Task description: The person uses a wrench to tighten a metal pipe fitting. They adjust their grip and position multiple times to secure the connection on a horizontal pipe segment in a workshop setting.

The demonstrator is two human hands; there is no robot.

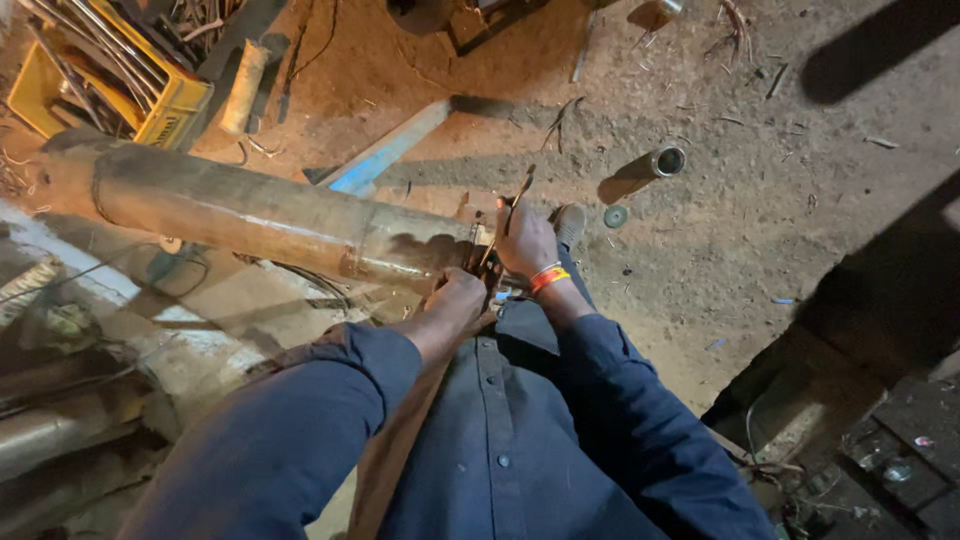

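Head view is showing a person in dark blue sleeves bending over a long rusty steel pipe (250,212) that is lying across the dirt floor (760,200); the right hand (525,243) is gripping a thin metal rod (508,218) against the pipe's near end. The left hand (458,298) is clenching just below that end, though what it is grasping is hidden; a short metal cylinder (667,161) is lying well apart on the floor.
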